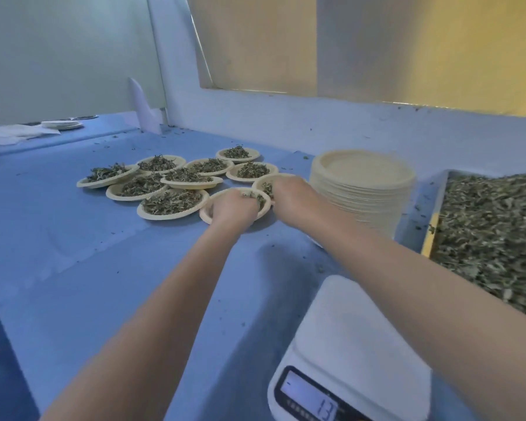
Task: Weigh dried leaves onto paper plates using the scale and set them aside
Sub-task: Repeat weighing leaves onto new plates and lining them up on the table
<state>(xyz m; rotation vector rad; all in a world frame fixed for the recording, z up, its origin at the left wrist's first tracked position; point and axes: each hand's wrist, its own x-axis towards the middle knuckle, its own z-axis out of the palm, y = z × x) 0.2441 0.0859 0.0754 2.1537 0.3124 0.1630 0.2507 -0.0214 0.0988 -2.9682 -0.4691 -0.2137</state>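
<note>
Both my arms reach forward over the blue table. My left hand (233, 206) lies over the nearest paper plate of dried leaves (206, 213), fingers curled down at its far rim. My right hand (290, 197) grips the same plate at its right rim, and its fingers hide part of another filled plate (263, 181) behind. Several more filled plates (170, 205) cluster to the left. The white scale (356, 338) sits near the bottom right with nothing on its platform; its display (312, 395) reads 13.
A tall stack of empty paper plates (363, 185) stands right of my hands. A tray heaped with dried leaves (492, 235) fills the right edge. Loose leaf crumbs dot the blue table (73, 238). A white wall and window ledge (286, 117) run behind.
</note>
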